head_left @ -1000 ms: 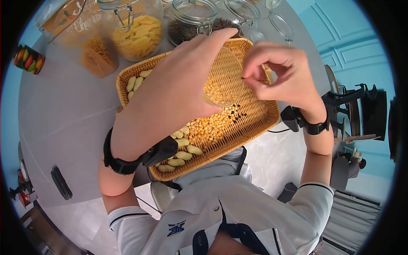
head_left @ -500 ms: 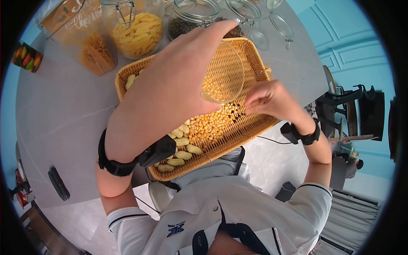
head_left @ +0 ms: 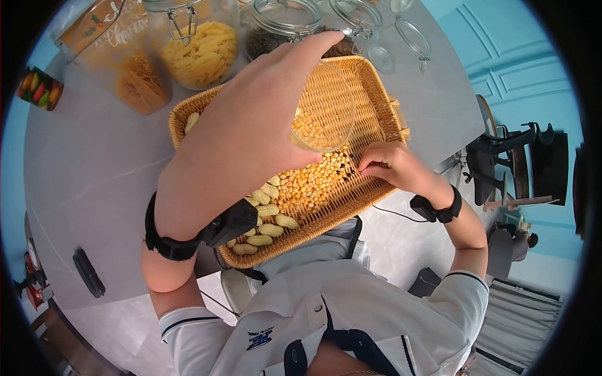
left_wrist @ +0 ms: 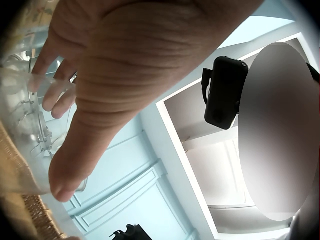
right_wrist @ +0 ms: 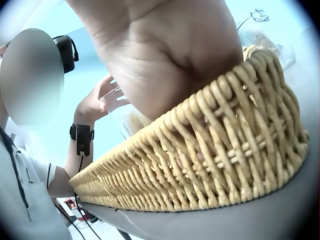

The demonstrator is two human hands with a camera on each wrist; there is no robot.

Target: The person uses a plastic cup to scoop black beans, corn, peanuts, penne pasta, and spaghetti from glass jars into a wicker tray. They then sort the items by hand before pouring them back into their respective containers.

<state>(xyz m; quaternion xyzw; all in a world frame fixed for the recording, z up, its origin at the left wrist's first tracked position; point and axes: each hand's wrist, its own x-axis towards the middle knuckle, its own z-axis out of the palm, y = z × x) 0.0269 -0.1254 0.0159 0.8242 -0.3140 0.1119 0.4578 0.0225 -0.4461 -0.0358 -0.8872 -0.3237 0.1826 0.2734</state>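
My left hand (head_left: 251,119) grips a clear glass container (head_left: 335,113) over the wicker basket (head_left: 370,207); yellow corn kernels show through its lower part. In the left wrist view, the thumb and fingers of the left hand (left_wrist: 115,75) spread around the clear wall. Inside the basket lie corn kernels (head_left: 304,188), small black beans (head_left: 347,170) at their right edge, and peanuts in shells (head_left: 269,229) on the left. My right hand (head_left: 398,166) reaches over the basket's right side, thumb and forefinger tips close together beside the black beans. Whether they pinch a bean I cannot tell.
Behind the basket stand a jar of penne (head_left: 200,53), a jar of dark beans (head_left: 282,28) and another open jar (head_left: 354,25). A clear bin (head_left: 141,78) and a colourful tin (head_left: 41,89) are at the left. A black object (head_left: 89,274) lies on the grey table (head_left: 94,182).
My right hand has moved from beside the glass container's opening down and toward me, to the black beans in the basket. The left hand still grips the container, nearly in place.
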